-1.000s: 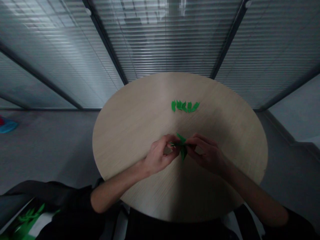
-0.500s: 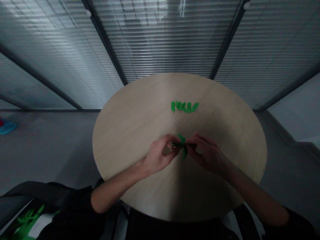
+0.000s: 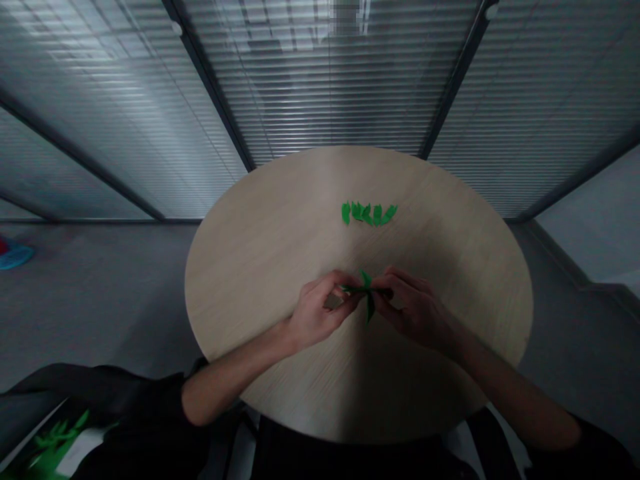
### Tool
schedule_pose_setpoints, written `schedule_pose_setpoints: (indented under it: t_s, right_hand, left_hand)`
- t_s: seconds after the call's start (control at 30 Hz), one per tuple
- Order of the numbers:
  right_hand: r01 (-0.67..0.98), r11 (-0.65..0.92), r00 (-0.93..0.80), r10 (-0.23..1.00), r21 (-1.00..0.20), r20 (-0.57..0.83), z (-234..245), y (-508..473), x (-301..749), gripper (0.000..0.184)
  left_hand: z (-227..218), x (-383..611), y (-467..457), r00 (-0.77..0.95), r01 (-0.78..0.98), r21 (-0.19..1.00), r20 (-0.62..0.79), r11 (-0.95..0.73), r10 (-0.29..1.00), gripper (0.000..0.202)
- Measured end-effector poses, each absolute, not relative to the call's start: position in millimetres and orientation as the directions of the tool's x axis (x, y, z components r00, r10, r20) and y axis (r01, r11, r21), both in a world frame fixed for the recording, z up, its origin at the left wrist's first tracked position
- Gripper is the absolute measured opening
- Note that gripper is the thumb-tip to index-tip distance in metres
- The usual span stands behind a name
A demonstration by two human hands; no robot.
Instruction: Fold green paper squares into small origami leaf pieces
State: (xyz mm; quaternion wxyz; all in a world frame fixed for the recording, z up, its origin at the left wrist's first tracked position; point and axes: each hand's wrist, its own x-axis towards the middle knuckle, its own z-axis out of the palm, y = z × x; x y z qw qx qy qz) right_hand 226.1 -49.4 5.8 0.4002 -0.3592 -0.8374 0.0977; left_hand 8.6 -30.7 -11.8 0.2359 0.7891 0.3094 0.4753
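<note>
Between my fingertips, above the middle of the table, is a thin green leaf-like piece with pointed ends sticking up and down. My left hand pinches its left side between thumb and fingers. From the right, my right hand pinches it close to the centre, its fingertips almost meeting the left ones. The fingers cover much of the piece, and its material is hard to tell. Beyond my hands, several small green leaf-like pieces lie side by side in a row on the tabletop.
At the lower left, beside my sleeve, a dark open container or bag holds green stuff and a white sheet. A blue and red object lies on the floor at far left. Blinds behind glass stand past the table.
The upper tip of the held green piece has tilted slightly to the right and looks shorter, and its lower tip hangs a bit lower. Both hands stay in nearly the same place.
</note>
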Motion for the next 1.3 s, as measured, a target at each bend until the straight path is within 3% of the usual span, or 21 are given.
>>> schedule_pose_setpoints:
  t_s: [0.17, 0.4, 0.53, 0.77, 1.1, 1.3]
  right_hand:
    - [0.477, 0.699, -0.33, 0.705, -0.533, 0.628, -1.9, -47.4, 225.8, 0.006]
    - [0.427, 0.605, -0.244, 0.793, -0.672, 0.558, -3.6, -46.4, 228.5, 0.024]
    - [0.388, 0.661, -0.312, 0.75, -0.642, 0.583, -5.0, -44.5, 227.5, 0.021]
    - [0.389, 0.687, -0.282, 0.723, -0.614, 0.631, -8.1, -42.2, 227.8, 0.015]
    - [0.429, 0.725, -0.262, 0.671, -0.539, 0.694, -6.2, -43.6, 227.4, 0.013]
    - [0.478, 0.727, -0.255, 0.651, -0.492, 0.715, -4.0, -43.9, 227.9, 0.011]
  left_hand:
    - [-10.7, 8.1, -28.0, 0.33, 0.239, 0.678, 0.616, -0.695, 0.715, 0.011]
    - [-15.7, 9.8, -27.3, 0.249, 0.183, 0.739, 0.603, -0.648, 0.758, 0.014]
    - [-16.8, 11.1, -28.0, 0.244, 0.135, 0.782, 0.569, -0.608, 0.786, 0.016]
    - [-19.1, 12.8, -25.4, 0.238, 0.091, 0.824, 0.528, -0.56, 0.815, 0.025]
    - [-8.0, 10.2, -21.1, 0.266, 0.198, 0.695, 0.641, -0.692, 0.72, 0.011]
    - [-3.6, 8.9, -22.5, 0.363, 0.158, 0.687, 0.628, -0.709, 0.689, 0.011]
